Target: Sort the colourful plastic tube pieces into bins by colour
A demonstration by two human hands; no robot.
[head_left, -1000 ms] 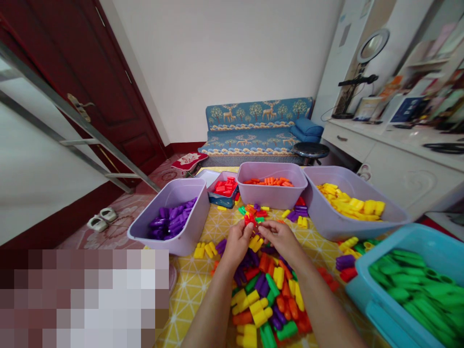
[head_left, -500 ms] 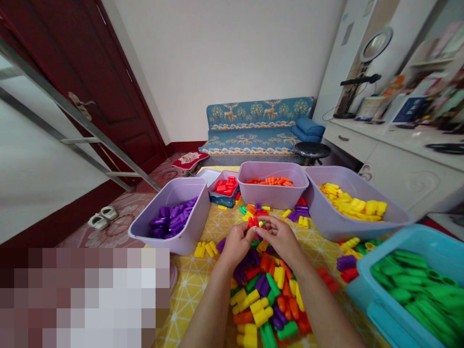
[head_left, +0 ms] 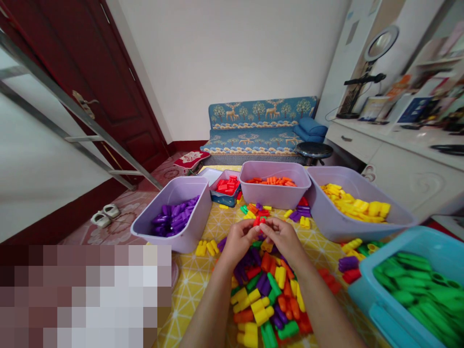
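Small red piece held in a fingertip grip over a crowded cloth; slip and mix-up are the main risks.

Nearest me, a heap (head_left: 261, 311) of mixed yellow, green, purple, orange and red pieces lies between the forearms. It is loosely piled; a dragging wrist could, I judge, topple its edges. To the right, the turquoise tub (head_left: 375, 295) holds green pieces. Beside it lie a purple piece (head_left: 348, 263) and others outside the tub, where an elbow might sweep them off.

Beyond the heap, the left hand (head_left: 237, 239) and right hand (head_left: 282, 237) meet, both closed at the fingertips on the red piece (head_left: 256, 221). It is raised above the cloth (head_left: 188, 290) and partly hidden by the fingers. Being small and smooth-looking, it could spring loose if pinched unevenly, and its colour would make it hard to pick out among its neighbours.

On the left, the purple tub (head_left: 181, 243) stands near some loose yellow pieces (head_left: 206, 248). Farther off, the small box (head_left: 223, 199) holds red pieces, the middle tub (head_left: 273, 195) orange, the right-hand tub (head_left: 322, 217) yellow. Box and middle tub stand close together; a hurried drop there could land a piece in the wrong colour.
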